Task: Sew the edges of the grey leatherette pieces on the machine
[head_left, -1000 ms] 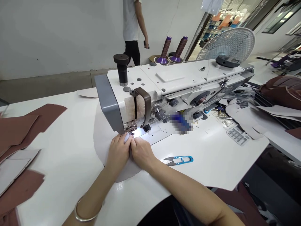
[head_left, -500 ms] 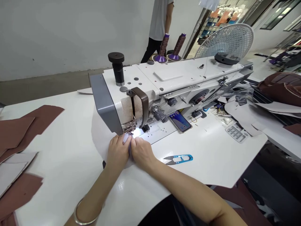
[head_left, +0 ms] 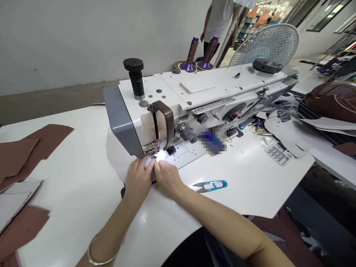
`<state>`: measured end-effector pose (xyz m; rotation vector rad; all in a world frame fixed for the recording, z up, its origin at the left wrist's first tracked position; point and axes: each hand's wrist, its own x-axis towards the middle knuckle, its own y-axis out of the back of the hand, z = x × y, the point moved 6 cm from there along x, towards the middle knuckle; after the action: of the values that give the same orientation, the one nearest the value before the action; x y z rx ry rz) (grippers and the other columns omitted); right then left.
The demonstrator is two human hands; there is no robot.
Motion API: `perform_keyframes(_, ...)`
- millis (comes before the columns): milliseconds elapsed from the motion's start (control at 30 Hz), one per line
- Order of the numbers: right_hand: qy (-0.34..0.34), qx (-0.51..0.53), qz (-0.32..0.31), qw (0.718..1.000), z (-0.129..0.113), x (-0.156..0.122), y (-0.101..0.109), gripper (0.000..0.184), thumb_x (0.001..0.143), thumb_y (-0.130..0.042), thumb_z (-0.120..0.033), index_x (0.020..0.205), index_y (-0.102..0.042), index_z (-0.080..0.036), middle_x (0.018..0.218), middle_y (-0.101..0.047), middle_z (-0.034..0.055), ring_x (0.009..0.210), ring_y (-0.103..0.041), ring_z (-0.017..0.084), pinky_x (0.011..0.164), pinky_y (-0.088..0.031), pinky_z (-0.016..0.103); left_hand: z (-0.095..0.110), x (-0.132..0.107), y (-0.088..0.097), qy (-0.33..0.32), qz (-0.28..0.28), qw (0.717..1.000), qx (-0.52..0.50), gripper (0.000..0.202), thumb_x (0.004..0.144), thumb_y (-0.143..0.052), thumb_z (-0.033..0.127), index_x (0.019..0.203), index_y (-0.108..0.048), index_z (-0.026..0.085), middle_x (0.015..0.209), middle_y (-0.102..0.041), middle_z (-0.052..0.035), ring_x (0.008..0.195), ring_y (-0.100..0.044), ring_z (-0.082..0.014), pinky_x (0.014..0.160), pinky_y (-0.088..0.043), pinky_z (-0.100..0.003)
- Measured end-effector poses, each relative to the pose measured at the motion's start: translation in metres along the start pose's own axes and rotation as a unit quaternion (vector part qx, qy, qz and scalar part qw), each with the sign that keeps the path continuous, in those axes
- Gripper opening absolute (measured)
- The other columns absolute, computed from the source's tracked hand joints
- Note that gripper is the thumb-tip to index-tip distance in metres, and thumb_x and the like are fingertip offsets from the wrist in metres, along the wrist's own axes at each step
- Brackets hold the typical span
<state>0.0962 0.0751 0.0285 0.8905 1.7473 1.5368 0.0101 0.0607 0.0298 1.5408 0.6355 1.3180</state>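
Observation:
Both hands are close together at the presser foot of a white and grey sewing machine (head_left: 155, 87), under its small light. My left hand (head_left: 139, 177) is closed with fingertips pressing on a pale sheet-like workpiece (head_left: 148, 162) just in front of the needle area. Against it, my right hand (head_left: 167, 178) is curled, its thumb and fingers pinching the same workpiece from the right. Most of the workpiece is covered by my hands, and its exact kind cannot be made out. A pale sheet (head_left: 115, 157) shows left of the machine head. Blue-handled thread snips (head_left: 211, 185) lie right of my right hand.
Brown cut panels (head_left: 52, 142) and pale pieces (head_left: 16, 198) lie on the left of the table. Two brown thread cones (head_left: 193, 53) and a fan (head_left: 267, 46) stand behind the machine. A person (head_left: 218, 20) is in the background. More brown pieces (head_left: 330, 102) are heaped at right.
The part of the pale workpiece showing below and between my hands has shrunk toward the presser foot. My hands stay nearly in place. The person behind has moved right.

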Motion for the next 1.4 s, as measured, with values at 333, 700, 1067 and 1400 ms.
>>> perform_keyframes(333, 0.004, 0.001, 0.020, 1.000, 0.001, 0.001, 0.000, 0.017, 0.088, -0.039, -0.010, 0.092, -0.055, -0.013, 0.080, -0.056, 0.0088, 0.074, -0.050, 0.019, 0.055, -0.033, 0.027, 0.014, 0.002, 0.018, -0.039, 0.077, 0.996, 0.011, 0.021, 0.084, -0.042, 0.008, 0.085, -0.062, 0.016, 0.088, -0.065, -0.0094, 0.082, -0.053, -0.0222, 0.067, -0.040, -0.033)
perform_keyframes(700, -0.007, 0.016, 0.027, 0.999, 0.004, 0.002, -0.002, 0.018, 0.090, -0.038, -0.010, 0.098, -0.054, -0.015, 0.083, -0.056, 0.0072, 0.075, -0.050, 0.018, 0.055, -0.033, 0.026, 0.002, -0.002, 0.002, -0.008, 0.038, 0.999, 0.025, 0.026, 0.087, -0.041, 0.014, 0.104, -0.061, 0.015, 0.108, -0.065, -0.0117, 0.101, -0.055, -0.0252, 0.083, -0.045, -0.038)
perform_keyframes(1067, -0.012, 0.002, 0.049, 0.999, 0.005, 0.003, -0.008, 0.019, 0.089, -0.037, -0.008, 0.096, -0.053, -0.017, 0.081, -0.055, 0.0057, 0.075, -0.050, 0.017, 0.056, -0.032, 0.026, -0.013, 0.001, -0.008, 0.012, -0.010, 1.000, -0.012, 0.041, 0.082, -0.034, 0.005, 0.113, -0.061, 0.009, 0.100, -0.066, -0.0148, 0.105, -0.056, -0.0271, 0.093, -0.045, -0.043)
perform_keyframes(1400, -0.020, -0.010, 0.060, 0.998, 0.006, 0.004, -0.013, 0.018, 0.089, -0.039, -0.008, 0.094, -0.053, -0.017, 0.080, -0.054, 0.0045, 0.071, -0.048, 0.016, 0.055, -0.027, 0.026, -0.012, 0.003, -0.005, 0.029, -0.001, 1.000, -0.002, 0.039, 0.082, -0.035, 0.005, 0.110, -0.062, 0.007, 0.104, -0.065, -0.0168, 0.108, -0.054, -0.0285, 0.091, -0.045, -0.043)
